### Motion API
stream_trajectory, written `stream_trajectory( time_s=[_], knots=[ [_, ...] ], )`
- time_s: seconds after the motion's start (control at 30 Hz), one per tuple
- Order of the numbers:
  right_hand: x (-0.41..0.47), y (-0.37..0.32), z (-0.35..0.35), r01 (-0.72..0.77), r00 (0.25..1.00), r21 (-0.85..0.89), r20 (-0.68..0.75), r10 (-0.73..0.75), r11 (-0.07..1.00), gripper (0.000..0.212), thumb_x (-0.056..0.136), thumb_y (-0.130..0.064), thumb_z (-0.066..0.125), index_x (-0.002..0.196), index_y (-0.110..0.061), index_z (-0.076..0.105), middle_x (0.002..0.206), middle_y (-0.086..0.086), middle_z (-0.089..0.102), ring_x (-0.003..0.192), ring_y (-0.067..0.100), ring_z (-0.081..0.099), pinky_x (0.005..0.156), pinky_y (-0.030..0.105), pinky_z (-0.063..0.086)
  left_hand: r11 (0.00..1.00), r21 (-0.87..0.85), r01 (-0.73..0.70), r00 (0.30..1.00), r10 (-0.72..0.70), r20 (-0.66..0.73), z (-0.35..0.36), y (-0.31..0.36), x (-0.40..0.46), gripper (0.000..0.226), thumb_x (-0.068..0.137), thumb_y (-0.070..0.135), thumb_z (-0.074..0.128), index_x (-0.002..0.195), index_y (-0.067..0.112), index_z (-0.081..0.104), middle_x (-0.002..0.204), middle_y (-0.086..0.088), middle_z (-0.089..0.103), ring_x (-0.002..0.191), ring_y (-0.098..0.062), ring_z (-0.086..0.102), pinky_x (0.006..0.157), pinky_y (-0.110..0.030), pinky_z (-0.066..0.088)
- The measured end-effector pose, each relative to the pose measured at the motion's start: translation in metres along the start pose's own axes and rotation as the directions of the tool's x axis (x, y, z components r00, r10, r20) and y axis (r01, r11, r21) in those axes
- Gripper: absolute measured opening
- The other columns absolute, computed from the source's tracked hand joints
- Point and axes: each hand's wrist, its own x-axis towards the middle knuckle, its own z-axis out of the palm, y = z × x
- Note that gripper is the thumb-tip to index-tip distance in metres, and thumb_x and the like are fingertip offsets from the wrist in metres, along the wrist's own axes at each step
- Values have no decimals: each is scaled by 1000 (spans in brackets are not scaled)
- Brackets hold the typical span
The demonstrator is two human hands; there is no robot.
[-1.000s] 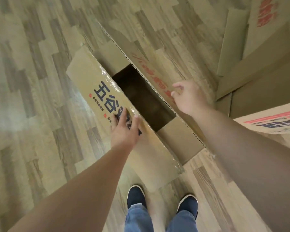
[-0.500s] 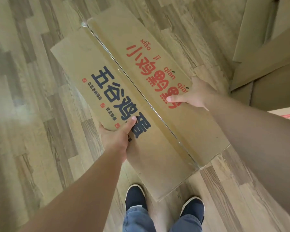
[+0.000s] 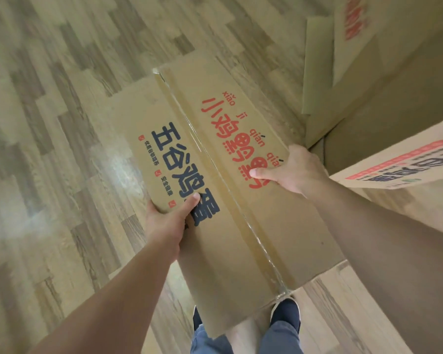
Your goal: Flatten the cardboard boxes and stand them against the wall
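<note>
A brown cardboard box [image 3: 266,226] with dark blue and red printed characters is held above the wooden floor, its two top flaps meeting along a taped seam. My left hand [image 3: 169,215] grips the box's left edge, thumb on the blue print. My right hand [image 3: 292,169] grips the right edge, thumb on the red print. Whether the box is folded flat underneath cannot be seen.
Other cardboard boxes [image 3: 394,111] with open flaps stand at the upper right. Another printed box [image 3: 399,167] juts in from the right edge. Wood-pattern floor [image 3: 62,149] spreads to the left. My shoes [image 3: 284,312] show below the held box.
The box's flaps were open a second ago, showing its dark inside; they are closed together. Both hands shifted to the outer edges and the box has come nearer to me.
</note>
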Motion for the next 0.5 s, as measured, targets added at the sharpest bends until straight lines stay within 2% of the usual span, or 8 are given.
stream_trajectory(
  time_s=[0.13, 0.23, 0.3, 0.37, 0.43, 0.5],
  knots=[
    [-46, -17, -82, -31, 995, 87, -96, 39, 996, 96, 51, -83, 82, 121, -20, 59, 115, 2, 66, 103, 30, 63, 80, 41, 52, 988, 56, -146, 986, 141, 87, 13, 79, -52, 84, 40, 55, 96, 116, 40, 63, 106, 13, 75, 99, -16, 73, 92, -48, 59],
    [-90, -34, -151, -31, 974, 188, -216, 72, 982, 98, 56, -78, 84, 129, -18, 58, 121, 4, 64, 111, 30, 62, 81, 38, 48, 959, 67, -275, 951, 260, 168, 22, 146, -98, 81, 50, 48, 98, 121, 36, 63, 107, 12, 76, 98, -13, 74, 91, -46, 60],
    [-128, -47, -196, -11, 957, 255, -278, 84, 967, 99, 58, -76, 85, 133, -17, 56, 125, 5, 65, 118, 30, 62, 88, 40, 50, 931, 60, -360, 912, 338, 232, 23, 194, -136, 85, 46, 49, 99, 122, 34, 64, 108, 11, 77, 99, -12, 74, 90, -44, 60],
    [-170, -61, -240, 20, 931, 305, -352, 93, 952, 98, 59, -74, 86, 134, -18, 56, 126, 4, 67, 119, 29, 62, 90, 39, 50, 896, 40, -441, 863, 412, 292, 21, 242, -178, 80, 52, 41, 100, 122, 30, 63, 106, 10, 76, 97, -12, 73, 83, -37, 60],
    [-210, -72, -278, 54, 903, 349, -416, 103, 935, 90, 61, -72, 87, 130, -21, 60, 120, 1, 69, 108, 25, 64, 82, 34, 49, 864, 12, -503, 811, 466, 354, 19, 286, -222, 68, 64, 30, 99, 121, 27, 61, 104, 10, 73, 94, -10, 71, 71, -28, 54],
    [-252, -81, -314, 87, 877, 390, -467, 116, 917, 85, 61, -72, 86, 127, -24, 62, 113, -3, 70, 99, 22, 64, 78, 32, 49, 828, -12, -560, 752, 514, 413, 14, 328, -271, 62, 68, 25, 97, 117, 27, 59, 102, 11, 71, 90, -7, 68, 64, -24, 49]
  ],
)
